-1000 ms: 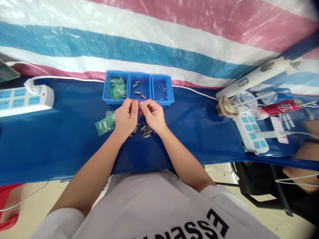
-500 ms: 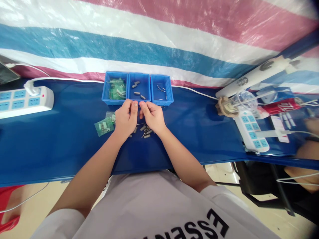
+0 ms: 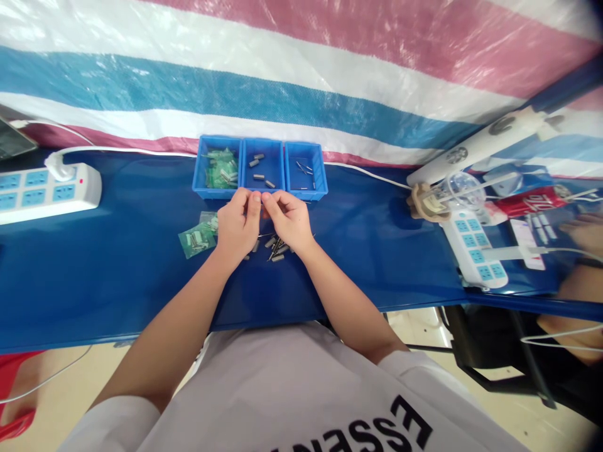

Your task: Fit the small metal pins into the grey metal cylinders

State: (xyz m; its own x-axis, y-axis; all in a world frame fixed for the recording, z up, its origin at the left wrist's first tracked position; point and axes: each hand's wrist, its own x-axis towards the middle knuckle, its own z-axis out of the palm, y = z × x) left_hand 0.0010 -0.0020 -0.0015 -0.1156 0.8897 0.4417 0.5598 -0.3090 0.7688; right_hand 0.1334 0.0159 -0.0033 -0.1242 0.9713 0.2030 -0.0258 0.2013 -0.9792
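My left hand (image 3: 238,223) and my right hand (image 3: 289,220) meet thumb to thumb just in front of the blue bins. Both are closed in a pinch; whatever lies between the fingertips is too small and covered to make out. Under and beside my right hand lies a pile of small grey cylinders and thin metal rods (image 3: 279,250). Left of my left hand rests a green plastic bag (image 3: 196,240) with small pale pieces in it. Behind the hands, the left bin (image 3: 196,176) holds green bags, the middle bin (image 3: 264,187) grey cylinders, and the right bin (image 3: 320,179) thin rods.
A white power strip (image 3: 89,188) lies at the left, another (image 3: 475,251) at the right. Beside the right one stand a plastic cup (image 3: 464,188), a red packet (image 3: 532,202) and a white tube (image 3: 480,145). Another person's hand (image 3: 586,232) rests at the right edge.
My thumbs have shifted very slightly, staying pressed together. At the right edge, the other person's hand has come further into view over the table.
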